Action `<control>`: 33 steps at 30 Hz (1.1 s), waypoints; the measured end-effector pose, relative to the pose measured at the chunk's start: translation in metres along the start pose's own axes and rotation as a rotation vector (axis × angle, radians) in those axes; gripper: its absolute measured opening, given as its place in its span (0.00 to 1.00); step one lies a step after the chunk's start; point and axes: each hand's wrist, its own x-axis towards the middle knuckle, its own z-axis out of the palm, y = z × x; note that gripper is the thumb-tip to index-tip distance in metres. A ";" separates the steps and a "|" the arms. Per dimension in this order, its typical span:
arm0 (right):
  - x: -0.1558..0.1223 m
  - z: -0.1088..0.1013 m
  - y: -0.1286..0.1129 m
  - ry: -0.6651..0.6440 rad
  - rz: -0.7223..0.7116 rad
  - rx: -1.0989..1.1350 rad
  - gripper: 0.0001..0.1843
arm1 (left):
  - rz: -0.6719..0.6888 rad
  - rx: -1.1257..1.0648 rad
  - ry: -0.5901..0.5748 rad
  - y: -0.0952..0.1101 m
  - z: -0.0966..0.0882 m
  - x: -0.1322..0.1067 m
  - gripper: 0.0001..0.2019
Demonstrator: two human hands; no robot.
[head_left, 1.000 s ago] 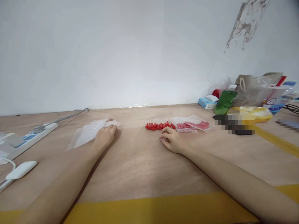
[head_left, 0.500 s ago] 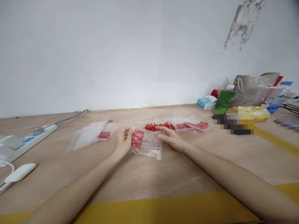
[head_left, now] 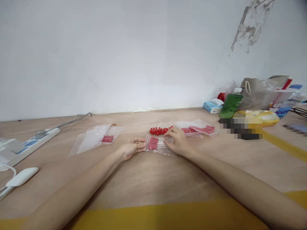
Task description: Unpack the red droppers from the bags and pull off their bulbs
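Observation:
A small clear plastic bag point(head_left: 157, 145) with red-tipped sticks inside lies low over the wooden table point(head_left: 153, 179) between my two hands. My left hand point(head_left: 130, 148) pinches its left edge, palm turned up. My right hand point(head_left: 176, 141) grips the bag's right edge with curled fingers. Just behind the bag lies a loose row of red-tipped sticks point(head_left: 160, 129). Two more filled bags point(head_left: 196, 128) lie to the right of that row. At the left lies a pile of clear bags point(head_left: 93, 138), one holding red tips.
A white power strip point(head_left: 31, 142) with its cable and a white mouse-like device point(head_left: 21, 176) lie at the far left. A green bottle point(head_left: 230, 103), tissue pack point(head_left: 213, 105), grey bag point(head_left: 262, 91) and yellow pack point(head_left: 260, 115) crowd the back right. Yellow tape point(head_left: 168, 215) edges the table front.
My left hand left the bag pile and brought a filled bag to the middle. Both hands now hold it lower and more to the right, close to the table.

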 end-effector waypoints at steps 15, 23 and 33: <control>0.042 0.028 -0.018 -0.329 -0.593 -0.168 0.15 | 0.042 0.025 -0.291 -0.003 0.004 -0.002 0.18; 0.031 0.034 -0.014 -0.215 -0.605 -0.158 0.11 | 0.005 0.036 -0.160 0.000 0.011 -0.005 0.09; 0.029 0.037 -0.020 -0.189 -0.654 -0.240 0.13 | 0.214 0.251 -0.121 -0.005 0.019 -0.005 0.16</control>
